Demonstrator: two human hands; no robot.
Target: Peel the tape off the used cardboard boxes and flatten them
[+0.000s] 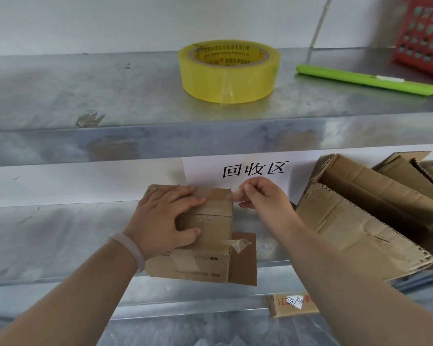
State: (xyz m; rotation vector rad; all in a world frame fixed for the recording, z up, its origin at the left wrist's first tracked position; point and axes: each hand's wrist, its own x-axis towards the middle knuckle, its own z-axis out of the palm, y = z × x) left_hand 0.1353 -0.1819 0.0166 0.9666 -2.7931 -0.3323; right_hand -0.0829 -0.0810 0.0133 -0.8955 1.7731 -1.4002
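A small brown cardboard box (210, 228) sits on the lower metal shelf (60, 236), its closed top crossed by clear tape. My left hand (165, 221) lies on top of the box, fingers spread over the top and thumb over the near face. My right hand (258, 196) pinches a clear strip of tape (236, 194) at the box's far right top corner. A loose curl of peeled tape (236, 244) hangs off the box's right side, where a flap (244, 258) stands open.
Larger opened cardboard boxes (360, 216) lie stacked at the right of the same shelf. On the upper shelf stand a yellow tape roll (228, 73), a green utility knife (365, 79) and a red basket (425, 36). A white paper sign (253, 169) hangs behind. Another box (293, 304) lies below.
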